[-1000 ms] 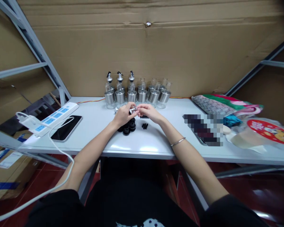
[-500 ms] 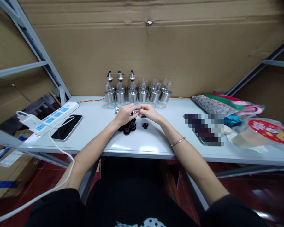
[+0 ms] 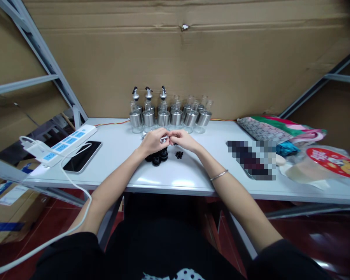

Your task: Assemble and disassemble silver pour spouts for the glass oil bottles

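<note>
"Left end?"
"White power strip (image 3: pixel 68 144); beside it, one phone (image 3: pixel 83 158), dark screen."
"Centre?"
"Black round parts (image 3: pixel 156 161), partly hidden by one left hand (image 3: pixel 154 142), which holds a small silver piece (image 3: pixel 164 139) above the tabletop (image 3: pixel 116 136). Right hand (image 3: pixel 183 140): fingertips together at that piece's right end; whether gripping, cannot tell."
"Far right?"
"One patterned bag (image 3: pixel 264 130), one red-topped container (image 3: pixel 334 161)."

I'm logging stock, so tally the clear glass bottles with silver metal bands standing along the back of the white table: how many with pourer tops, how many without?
Clear glass bottles topped with silver-and-black pourers: 3
Clear glass bottles without tops: 9
Total: 12
</note>
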Demonstrator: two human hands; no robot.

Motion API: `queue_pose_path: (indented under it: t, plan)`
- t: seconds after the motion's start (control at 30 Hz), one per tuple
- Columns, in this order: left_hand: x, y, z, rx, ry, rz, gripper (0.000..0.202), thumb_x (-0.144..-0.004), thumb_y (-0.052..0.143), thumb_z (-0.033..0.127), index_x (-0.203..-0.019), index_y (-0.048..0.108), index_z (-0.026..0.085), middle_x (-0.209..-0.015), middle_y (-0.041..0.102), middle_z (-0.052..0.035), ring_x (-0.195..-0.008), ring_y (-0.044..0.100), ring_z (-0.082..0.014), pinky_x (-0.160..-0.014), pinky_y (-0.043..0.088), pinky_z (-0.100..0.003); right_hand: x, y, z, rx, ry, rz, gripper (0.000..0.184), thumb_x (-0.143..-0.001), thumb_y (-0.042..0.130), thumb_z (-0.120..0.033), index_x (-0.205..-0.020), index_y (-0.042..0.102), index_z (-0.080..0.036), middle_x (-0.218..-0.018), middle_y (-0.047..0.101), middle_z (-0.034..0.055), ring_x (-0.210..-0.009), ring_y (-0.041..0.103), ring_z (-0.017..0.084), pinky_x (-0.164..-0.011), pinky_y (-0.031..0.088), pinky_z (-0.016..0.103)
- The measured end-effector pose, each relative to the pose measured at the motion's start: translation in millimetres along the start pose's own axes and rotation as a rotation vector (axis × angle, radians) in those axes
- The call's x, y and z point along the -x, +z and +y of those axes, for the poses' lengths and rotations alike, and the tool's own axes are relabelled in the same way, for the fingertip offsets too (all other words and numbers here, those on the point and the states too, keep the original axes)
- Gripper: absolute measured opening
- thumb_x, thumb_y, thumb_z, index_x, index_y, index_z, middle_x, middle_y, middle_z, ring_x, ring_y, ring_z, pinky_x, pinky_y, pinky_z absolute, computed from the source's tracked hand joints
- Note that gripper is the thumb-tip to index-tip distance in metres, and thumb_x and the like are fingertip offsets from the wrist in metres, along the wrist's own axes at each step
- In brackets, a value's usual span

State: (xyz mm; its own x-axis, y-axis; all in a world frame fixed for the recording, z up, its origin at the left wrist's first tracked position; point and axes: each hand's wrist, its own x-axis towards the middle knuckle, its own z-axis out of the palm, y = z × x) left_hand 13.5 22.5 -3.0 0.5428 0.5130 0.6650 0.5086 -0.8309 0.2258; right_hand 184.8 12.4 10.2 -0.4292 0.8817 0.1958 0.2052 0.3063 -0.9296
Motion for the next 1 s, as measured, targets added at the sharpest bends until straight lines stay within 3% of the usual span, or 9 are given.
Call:
queue_pose_path:
  t: [1.0]
  plan:
    - [-1.4, 4.2, -7.1, 0.024, 0.002, -0.042, 0.013, -0.077, 0.056, 0.009, -0.089, 0.059, 0.014, -0.082, 0.066, -0.0036, -0.073, 0.062, -0.0139, -0.067, 0.045, -0.022, -1.7, 2.0, 7.3, 0.128, -0.071, 0.073, 0.012, -0.062, 0.046, -0.022, -0.059, 0.056, -0.015, -0.053, 0.054, -0.0028, -0.054, 0.048, 0.010, -0.056, 0.036, 0.022]
